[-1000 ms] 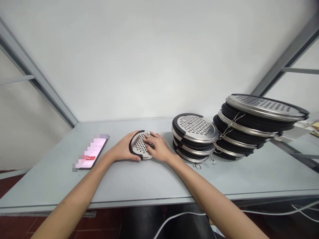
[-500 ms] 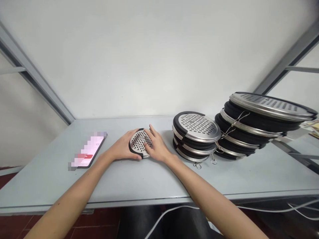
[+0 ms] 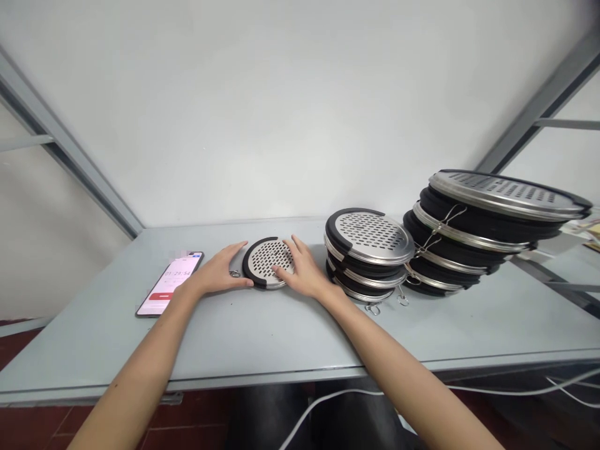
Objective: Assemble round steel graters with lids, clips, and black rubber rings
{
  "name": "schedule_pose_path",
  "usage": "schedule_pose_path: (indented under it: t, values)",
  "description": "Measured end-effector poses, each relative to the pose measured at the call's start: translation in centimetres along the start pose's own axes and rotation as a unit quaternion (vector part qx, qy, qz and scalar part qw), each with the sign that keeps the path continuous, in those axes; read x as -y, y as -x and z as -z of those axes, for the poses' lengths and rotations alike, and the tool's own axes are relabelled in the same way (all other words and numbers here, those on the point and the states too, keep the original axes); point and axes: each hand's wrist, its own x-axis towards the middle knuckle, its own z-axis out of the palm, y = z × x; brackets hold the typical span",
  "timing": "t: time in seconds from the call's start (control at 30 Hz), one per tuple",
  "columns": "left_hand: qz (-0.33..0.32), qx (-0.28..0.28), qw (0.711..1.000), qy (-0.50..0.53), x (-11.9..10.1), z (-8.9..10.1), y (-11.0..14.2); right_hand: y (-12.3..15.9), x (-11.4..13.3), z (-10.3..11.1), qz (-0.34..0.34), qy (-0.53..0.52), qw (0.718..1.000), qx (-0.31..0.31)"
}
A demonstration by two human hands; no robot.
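Note:
A round metal disc [image 3: 268, 260] with slotted holes and a black edging around its left side lies flat on the table. My left hand [image 3: 220, 270] is at its left, fingers apart and curved; the thumb tip is close to the black edging, and whether it touches I cannot tell. A small wire loop [image 3: 235, 274] shows between that hand and the disc. On the disc's right side rests my right hand [image 3: 302, 270], fingers spread, with the thumb over the slotted face.
To the right stands a short stack of similar discs [image 3: 372, 240] with wire hooks at the bottom. Beyond it leans a taller stack of larger ones [image 3: 506, 194]. A phone [image 3: 169, 284] lies at left on the grey table [image 3: 262, 344]. A white cable [image 3: 337, 394] hangs below the front edge.
My left hand has let go of the disc's left side and moved left, uncovering the edging and a wire loop. My right hand has stayed on the disc, shifting slightly right.

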Motion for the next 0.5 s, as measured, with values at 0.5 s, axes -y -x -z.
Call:
schedule_pose_path:
  t: [0.5]
  values:
    - [-0.026, -0.003, 0.999, 0.020, -0.6, 0.7, 0.3, 0.6, -0.6, 1.3, 0.020, -0.055, 0.993, 0.101]
